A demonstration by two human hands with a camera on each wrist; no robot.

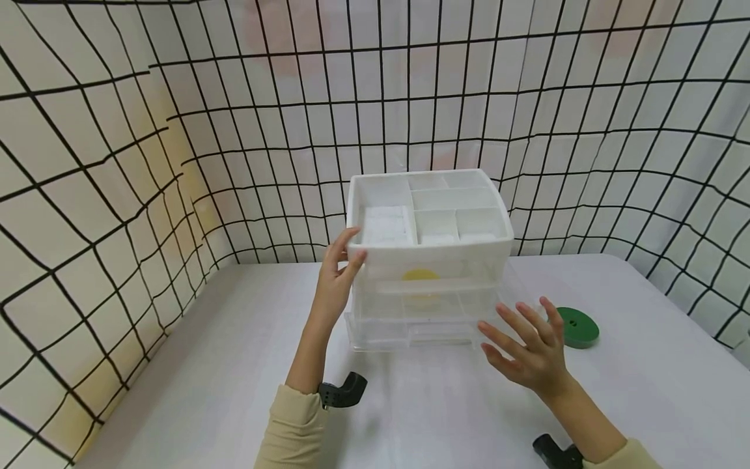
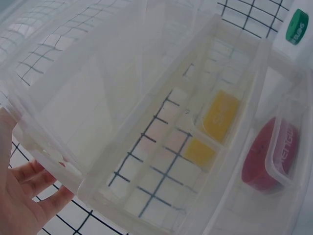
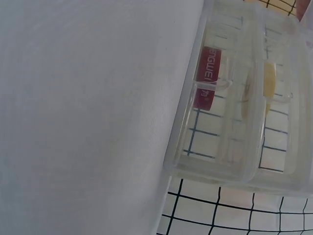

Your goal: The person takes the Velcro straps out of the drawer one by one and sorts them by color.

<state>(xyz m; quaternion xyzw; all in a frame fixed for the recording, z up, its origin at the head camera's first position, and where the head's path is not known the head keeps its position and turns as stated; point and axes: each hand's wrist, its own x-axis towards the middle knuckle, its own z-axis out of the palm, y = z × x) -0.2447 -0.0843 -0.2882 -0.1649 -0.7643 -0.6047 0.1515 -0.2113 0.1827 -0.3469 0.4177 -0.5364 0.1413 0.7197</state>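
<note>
A white storage box [image 1: 430, 260] with clear drawers and a divided open tray on top stands on the table. My left hand [image 1: 338, 273] grips its upper left front corner, thumb on the front and a finger over the rim. Through the clear plastic, a yellow disc [image 2: 221, 115] shows in the upper drawer and a red disc [image 2: 270, 154] in the lower one. My right hand [image 1: 530, 345] hovers, fingers spread, before the box's lower right side, holding nothing. Just beyond it, a green disc [image 1: 579, 327] lies flat on the table.
The white table [image 1: 234, 365] carries the box near its back edge. Black grid netting [image 1: 281, 130] over pale walls encloses the back and both sides. Each wrist wears a black camera mount [image 1: 344, 389].
</note>
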